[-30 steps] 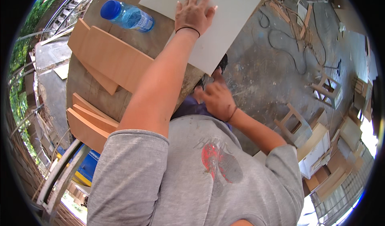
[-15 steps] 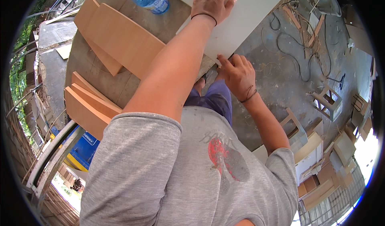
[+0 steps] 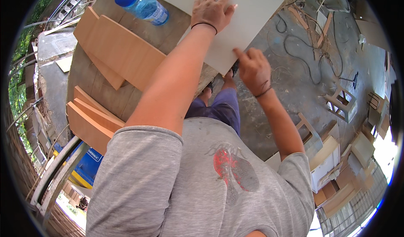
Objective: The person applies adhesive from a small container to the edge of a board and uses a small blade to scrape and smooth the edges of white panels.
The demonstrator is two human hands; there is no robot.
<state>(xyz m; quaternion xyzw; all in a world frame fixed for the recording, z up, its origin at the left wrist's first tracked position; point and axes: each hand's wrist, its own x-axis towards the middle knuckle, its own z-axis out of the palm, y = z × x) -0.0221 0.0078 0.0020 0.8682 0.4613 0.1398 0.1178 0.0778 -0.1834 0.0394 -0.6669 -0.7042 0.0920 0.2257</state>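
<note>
A pale, flat board (image 3: 256, 10) lies on the worktable, its near corner jutting toward me. My left hand (image 3: 212, 12) rests palm down on the board, fingers spread. Along the board's right edge is my right hand (image 3: 254, 71), with the index finger reaching to the edge and the other fingers curled in. What those curled fingers hold, if anything, is hidden. A clear blue water bottle (image 3: 153, 12) with a blue cap lies to the left of the board.
Wood-coloured panels (image 3: 122, 47) lie on the table (image 3: 176, 29) at the left, with several narrower panels (image 3: 90, 123) nearer. A blue container (image 3: 87, 165) stands below them. On the floor at right are a cable (image 3: 309, 64), wood scraps and a stool (image 3: 343, 102).
My right hand has moved away from the board's near corner, forward along its right edge. The corner now shows. My left hand stays flat on the board; the whole view has shifted slightly.
</note>
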